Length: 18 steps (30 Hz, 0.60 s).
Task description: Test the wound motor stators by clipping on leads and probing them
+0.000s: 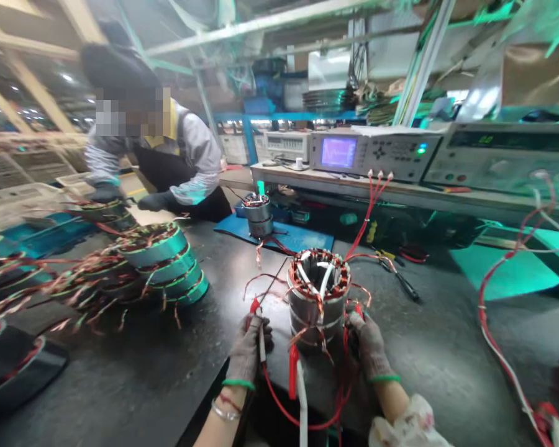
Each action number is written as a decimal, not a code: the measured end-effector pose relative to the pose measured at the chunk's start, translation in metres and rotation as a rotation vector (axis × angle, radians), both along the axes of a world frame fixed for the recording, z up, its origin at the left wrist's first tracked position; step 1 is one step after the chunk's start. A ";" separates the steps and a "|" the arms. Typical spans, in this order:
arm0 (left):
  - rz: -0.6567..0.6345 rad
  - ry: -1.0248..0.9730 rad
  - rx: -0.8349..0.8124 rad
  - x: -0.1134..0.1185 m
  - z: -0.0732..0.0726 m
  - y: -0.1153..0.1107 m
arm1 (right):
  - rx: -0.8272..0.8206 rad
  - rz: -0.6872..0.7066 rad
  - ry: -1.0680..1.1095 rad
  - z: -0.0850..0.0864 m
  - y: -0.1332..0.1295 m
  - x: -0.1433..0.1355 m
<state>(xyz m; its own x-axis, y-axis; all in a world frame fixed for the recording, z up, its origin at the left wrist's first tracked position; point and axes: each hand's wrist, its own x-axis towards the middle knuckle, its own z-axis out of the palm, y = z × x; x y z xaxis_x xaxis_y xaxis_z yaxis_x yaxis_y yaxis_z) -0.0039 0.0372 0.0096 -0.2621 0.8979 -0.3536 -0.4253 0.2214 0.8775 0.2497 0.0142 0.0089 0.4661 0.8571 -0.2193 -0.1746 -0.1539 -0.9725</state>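
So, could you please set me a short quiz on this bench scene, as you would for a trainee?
1. True or false: the left hand and right hand, on either side of the nearer wound core, are both bare.

2. What colour is the mat under the farther wound core?
A) Yellow
B) Blue
C) Red

3. Fill in the blank: the clip in the left hand has a ____ tip.

Key: 1. False, both are gloved; 2. B; 3. red
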 end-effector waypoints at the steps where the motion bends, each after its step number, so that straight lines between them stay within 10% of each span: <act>1: -0.002 -0.002 -0.002 -0.001 -0.002 0.001 | -0.010 -0.008 0.020 -0.001 0.002 -0.001; 18: -0.044 0.029 0.031 -0.004 -0.010 0.003 | -0.057 -0.068 0.033 -0.016 0.007 0.000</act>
